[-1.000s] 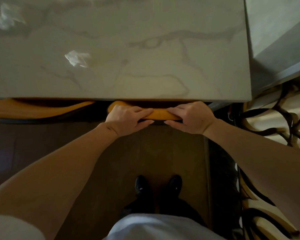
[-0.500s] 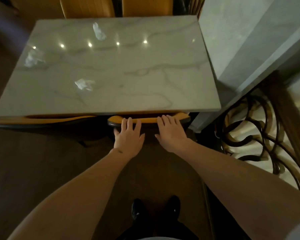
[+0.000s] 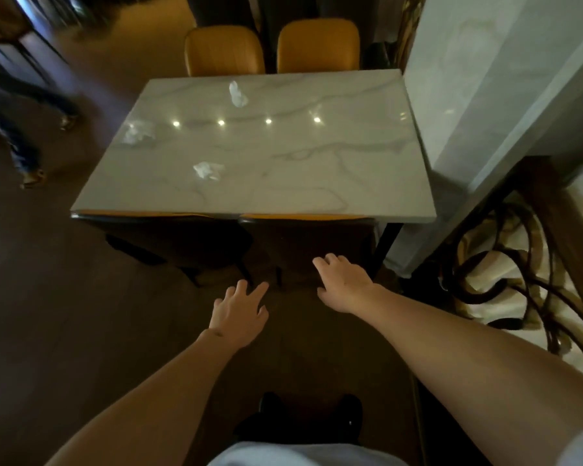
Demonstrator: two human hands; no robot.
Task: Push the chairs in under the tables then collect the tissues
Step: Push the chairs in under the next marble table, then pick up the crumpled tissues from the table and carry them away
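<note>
A marble-topped table (image 3: 334,169) stands in front of me. Three crumpled white tissues lie on it: one near the front left (image 3: 208,170), one at the left edge (image 3: 136,131), one at the back (image 3: 237,94). Two orange chairs sit tucked under the near edge, the right one (image 3: 303,217) and the left one (image 3: 142,215). Two more orange chairs, a left one (image 3: 224,50) and a right one (image 3: 318,46), stand at the far side. My left hand (image 3: 239,314) and my right hand (image 3: 342,285) hover below the near chairs, fingers spread, holding nothing.
A grey marble wall or pillar (image 3: 485,95) rises right of the table, with a dark wrought-iron railing (image 3: 505,274) beside it. A person's legs (image 3: 21,129) pass at the far left on the dark floor. My black shoes (image 3: 310,412) show below.
Both hands let go of the near right chair's orange back and drew away from the table. The view pulled back, showing the whole table and the far chairs.
</note>
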